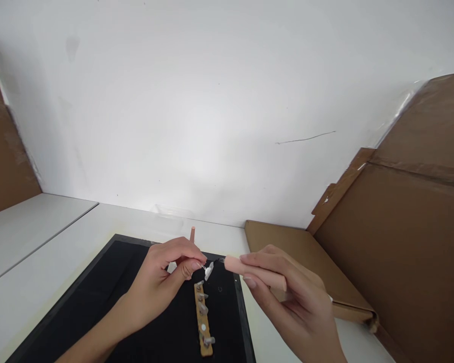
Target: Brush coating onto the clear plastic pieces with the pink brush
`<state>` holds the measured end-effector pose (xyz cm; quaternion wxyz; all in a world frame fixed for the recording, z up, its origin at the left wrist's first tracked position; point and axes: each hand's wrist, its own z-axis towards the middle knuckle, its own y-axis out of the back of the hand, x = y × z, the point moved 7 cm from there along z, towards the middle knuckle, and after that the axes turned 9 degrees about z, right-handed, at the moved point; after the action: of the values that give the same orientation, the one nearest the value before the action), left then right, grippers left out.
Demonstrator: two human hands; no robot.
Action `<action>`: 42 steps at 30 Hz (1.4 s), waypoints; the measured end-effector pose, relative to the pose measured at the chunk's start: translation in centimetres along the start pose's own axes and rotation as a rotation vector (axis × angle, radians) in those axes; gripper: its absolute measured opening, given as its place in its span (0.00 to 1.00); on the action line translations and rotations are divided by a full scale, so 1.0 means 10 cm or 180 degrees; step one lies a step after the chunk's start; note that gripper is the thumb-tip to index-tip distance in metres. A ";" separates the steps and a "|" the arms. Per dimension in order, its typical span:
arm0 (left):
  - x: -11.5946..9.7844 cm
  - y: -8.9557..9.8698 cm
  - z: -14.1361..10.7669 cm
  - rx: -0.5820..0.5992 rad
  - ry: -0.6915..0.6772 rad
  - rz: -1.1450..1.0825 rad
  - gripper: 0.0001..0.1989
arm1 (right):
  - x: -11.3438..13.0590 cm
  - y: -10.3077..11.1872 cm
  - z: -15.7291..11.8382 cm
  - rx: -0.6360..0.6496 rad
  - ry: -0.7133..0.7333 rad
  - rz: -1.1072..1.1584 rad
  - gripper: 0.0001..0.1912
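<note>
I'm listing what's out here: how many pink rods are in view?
2: a thick rod in the right hand, and a thin rod sticking up behind the left hand. Others could be hidden by the hands.

The bare left hand [166,269] is bent into a pinch, thumb tip nearly meeting index fingertip, its bare forearm [106,325] slanting up toward the far edge of the flat white worktop [219,237]. The bare right hand [295,290] faces it, apart, fingers stretched above an opposing thumb.
</note>
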<state>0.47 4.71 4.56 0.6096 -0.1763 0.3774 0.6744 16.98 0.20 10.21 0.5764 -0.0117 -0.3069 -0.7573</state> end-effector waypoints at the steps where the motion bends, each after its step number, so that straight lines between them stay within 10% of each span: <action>1: 0.01 0.00 0.00 0.0008 0.0037 -0.0027 0.08 | 0.00 0.00 0.00 -0.0003 -0.0003 -0.0001 0.07; 19: 0.28 -0.08 0.03 0.0100 0.1414 -0.1108 0.24 | 0.07 -0.06 0.02 0.0214 0.0126 0.0332 0.20; 42: 0.32 -0.26 -0.01 0.0538 0.2199 -0.2694 0.13 | 0.02 -0.11 0.04 0.0415 -0.0017 0.0062 0.17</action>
<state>2.36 6.74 1.53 0.6802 -0.4741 0.5045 0.2408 15.80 0.35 10.14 0.5825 0.0209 -0.3570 -0.7300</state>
